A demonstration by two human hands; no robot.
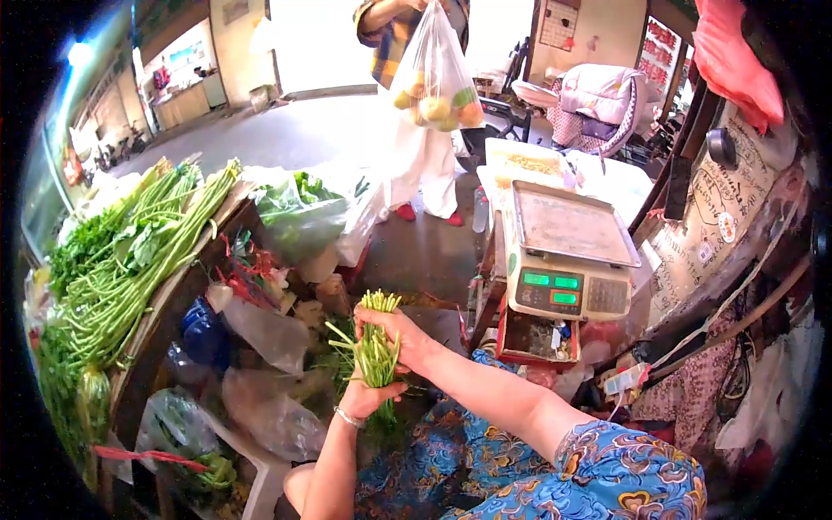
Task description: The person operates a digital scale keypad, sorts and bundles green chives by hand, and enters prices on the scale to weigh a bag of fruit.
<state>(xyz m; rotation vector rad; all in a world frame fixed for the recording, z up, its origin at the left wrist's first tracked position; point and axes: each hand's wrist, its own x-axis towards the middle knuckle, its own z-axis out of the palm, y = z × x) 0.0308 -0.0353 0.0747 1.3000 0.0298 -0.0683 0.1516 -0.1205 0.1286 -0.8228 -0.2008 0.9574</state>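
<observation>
A bunch of thin green-stemmed leafy vegetables (376,360) is held up before my lap, cut stem ends upward and darker leaves hanging below. My right hand (392,334) wraps round the upper stems near the cut ends. Lower down, my left hand (370,399), with a bracelet at the wrist, grips the same bunch. A few stems stick out loose to the left. My fingers partly cover the stalks.
Long beans (147,269) and greens lie on a stand at left. A digital scale (572,225) stands at right above a small open drawer (537,336). Plastic bags (269,412) surround my lap. Across from me, a person holds a bag of fruit (436,87).
</observation>
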